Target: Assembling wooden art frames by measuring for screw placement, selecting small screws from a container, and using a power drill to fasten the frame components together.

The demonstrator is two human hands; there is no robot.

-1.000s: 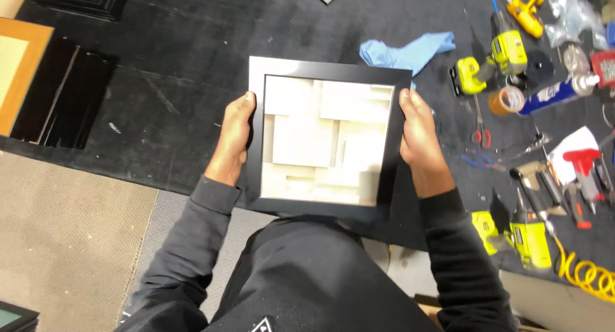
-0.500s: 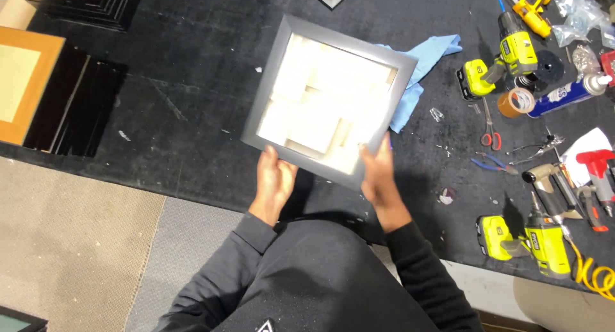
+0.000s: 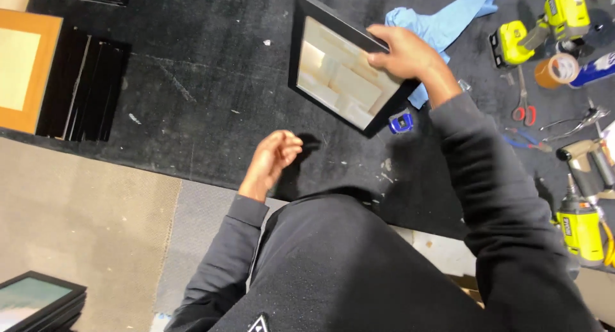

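With right hand (image 3: 400, 53) alone pinching black picture frame (image 3: 339, 66) by one edge, left hand (image 3: 272, 159) empty, loosely curled: frame tilted, could slip onto black surface (image 3: 192, 69).

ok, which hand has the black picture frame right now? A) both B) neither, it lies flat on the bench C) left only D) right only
D: the right hand closes its grip over the far edge of the black picture frame and holds it tilted above the dark bench, while the left hand hangs free and touches nothing.
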